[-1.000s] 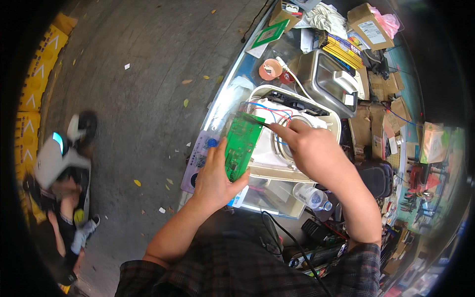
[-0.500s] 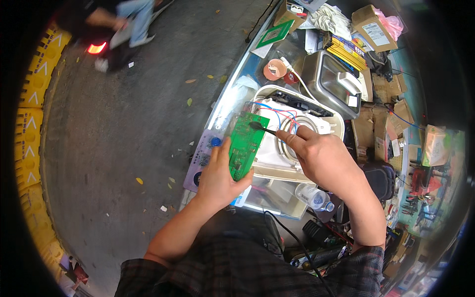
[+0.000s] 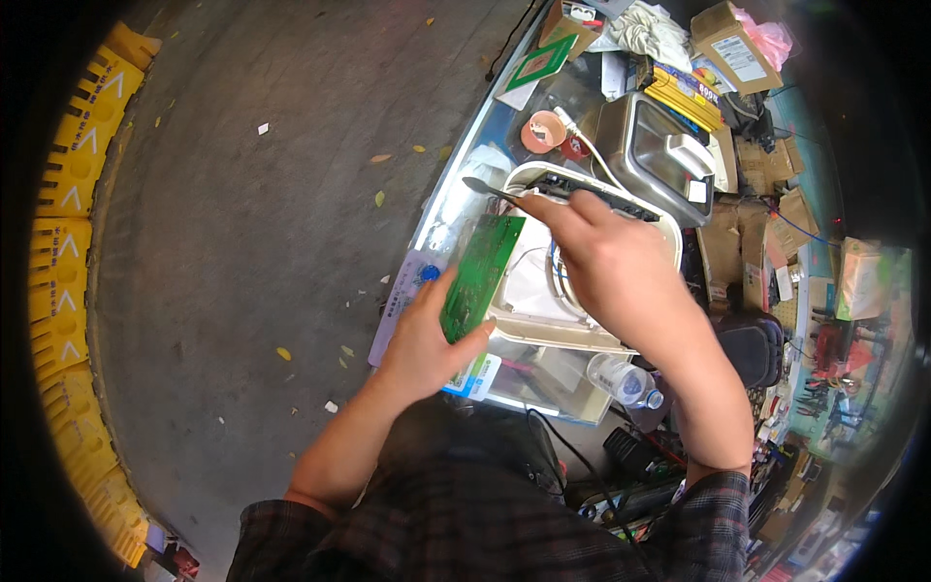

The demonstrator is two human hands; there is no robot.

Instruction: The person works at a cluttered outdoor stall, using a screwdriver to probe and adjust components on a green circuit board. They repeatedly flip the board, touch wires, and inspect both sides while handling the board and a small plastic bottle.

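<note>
My left hand (image 3: 419, 339) grips a green circuit board (image 3: 482, 276) by its lower part, thumb on the right edge and fingers on the left. The board is tilted. My right hand (image 3: 609, 254) pinches a thin dark brush (image 3: 479, 185), whose oval head points left, above the board's upper end and apart from it. Behind and to the right of the board lies an opened cream-white appliance (image 3: 524, 303) with wires and a round part inside. My right hand covers much of it.
The appliance sits on a glass counter (image 3: 560, 404). A steel box (image 3: 640, 136) and an orange cup (image 3: 543, 132) stand beyond it. Near the front edge lies a clear plastic bottle (image 3: 624, 379). Cardboard boxes (image 3: 734, 48) and yellow barriers (image 3: 60, 291) flank the area.
My right hand has lifted the brush off the board, up and to the left. The board is tilted more steeply. The passing person at upper left has gone from view.
</note>
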